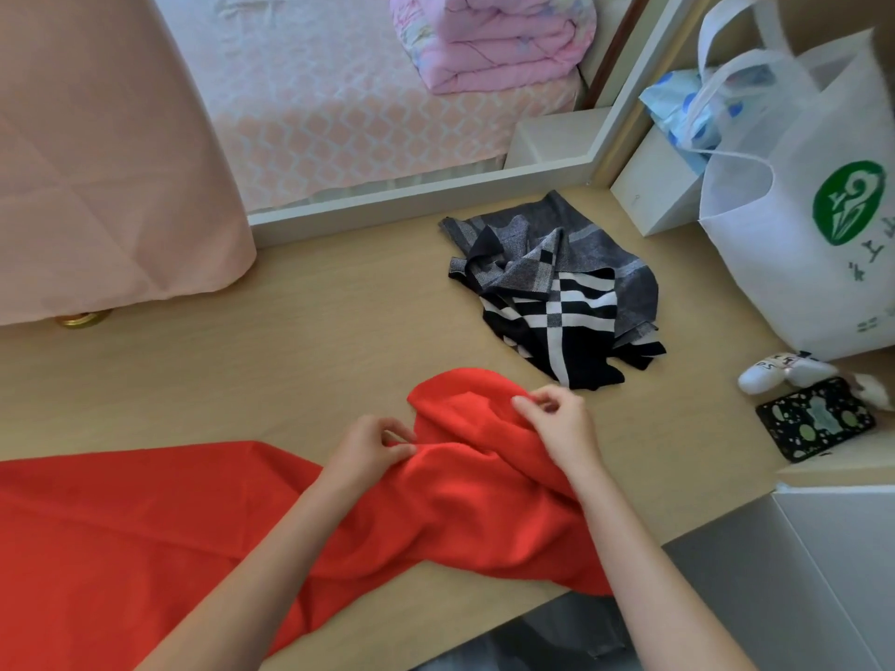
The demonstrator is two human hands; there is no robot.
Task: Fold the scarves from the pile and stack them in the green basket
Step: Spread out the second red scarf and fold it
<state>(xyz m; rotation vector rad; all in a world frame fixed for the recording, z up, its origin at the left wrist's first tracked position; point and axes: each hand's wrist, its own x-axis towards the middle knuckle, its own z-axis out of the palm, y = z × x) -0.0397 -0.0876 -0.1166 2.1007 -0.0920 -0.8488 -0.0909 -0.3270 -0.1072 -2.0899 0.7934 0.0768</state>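
Observation:
A long red scarf (pixel 193 515) lies rumpled across the near part of the wooden table (pixel 315 331) and hangs off its front edge. My left hand (pixel 373 445) pinches a fold of the red cloth near its bunched far end. My right hand (pixel 557 423) pinches the cloth a little further right. A crumpled pile of grey and black-and-white checked scarves (pixel 557 288) lies beyond my hands. No green basket is in view.
A white tote bag (pixel 799 225) with a green logo stands at the right, with a white box (pixel 654 186) behind it. A black patterned phone (pixel 816 418) and a small white object (pixel 779 372) lie at the right edge. A pink cloth (pixel 97 162) hangs at left.

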